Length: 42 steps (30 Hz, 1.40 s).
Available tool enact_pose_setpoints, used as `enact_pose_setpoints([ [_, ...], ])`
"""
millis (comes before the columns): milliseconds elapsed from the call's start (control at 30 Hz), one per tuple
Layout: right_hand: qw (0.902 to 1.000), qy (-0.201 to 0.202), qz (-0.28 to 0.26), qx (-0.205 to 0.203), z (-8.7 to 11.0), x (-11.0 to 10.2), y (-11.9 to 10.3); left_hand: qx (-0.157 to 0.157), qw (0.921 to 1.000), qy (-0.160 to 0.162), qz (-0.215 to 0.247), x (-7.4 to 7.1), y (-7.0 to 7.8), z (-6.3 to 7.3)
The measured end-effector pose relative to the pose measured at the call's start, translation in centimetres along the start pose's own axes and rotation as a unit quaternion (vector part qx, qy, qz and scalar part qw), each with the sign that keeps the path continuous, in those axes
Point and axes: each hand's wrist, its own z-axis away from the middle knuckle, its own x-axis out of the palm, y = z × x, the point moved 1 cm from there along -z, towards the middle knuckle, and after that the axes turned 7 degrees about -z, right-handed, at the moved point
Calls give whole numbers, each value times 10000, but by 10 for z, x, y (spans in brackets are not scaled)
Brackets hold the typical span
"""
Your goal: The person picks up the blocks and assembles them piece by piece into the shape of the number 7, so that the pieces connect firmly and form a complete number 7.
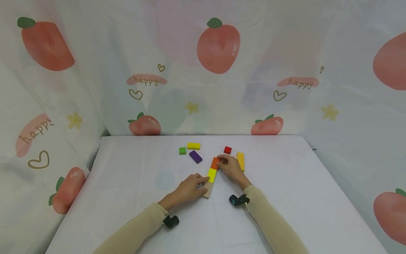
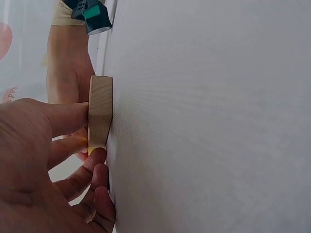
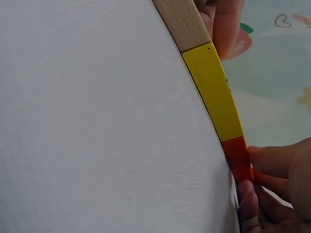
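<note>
A plain wooden block [image 1: 207, 191], a yellow block [image 1: 211, 174] and an orange block [image 1: 214, 162] lie end to end in a slanted row on the white table. My left hand [image 1: 189, 187] holds the near end of the row, its thumb on the wooden block [image 2: 101, 109] and a fingertip on the yellow one. At the far end, my right hand [image 1: 231, 167] pinches the orange block [image 3: 237, 158] between thumb and fingers. In the right wrist view, the yellow block [image 3: 214, 92] touches both its neighbours.
Behind the row, to the left, lie a green cube [image 1: 182, 151], a yellow block [image 1: 193, 146] and a purple block [image 1: 195, 157]. A red cube [image 1: 227, 150] and another yellow block [image 1: 241, 161] lie near my right hand. A printed curtain [image 1: 177, 53] stands behind the table.
</note>
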Motion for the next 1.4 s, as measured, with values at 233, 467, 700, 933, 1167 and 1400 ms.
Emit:
enact_pose_setpoints([
  [233, 9998, 4, 131, -140, 1, 0, 0, 9, 10000, 35, 15, 1, -1, -1],
  [467, 9997, -93, 196, -71, 2, -2, 2, -55, 9998, 1, 185, 1, -1, 1],
  [700, 9994, -88, 311, -127, 4, -3, -3, 90, 9996, 82, 260, -1, -3, 1],
  [933, 9995, -133, 270, 24, 6, -2, -1, 64, 9995, -35, 292, 1, -6, -1],
  [1167, 9996, -159, 238, 19, 5, -3, 2, 51, 9996, -91, 273, -1, -5, -4],
  [1400, 9996, -186, 201, -40, 3, -5, 5, -73, 9993, 67, 354, -3, -3, -16],
])
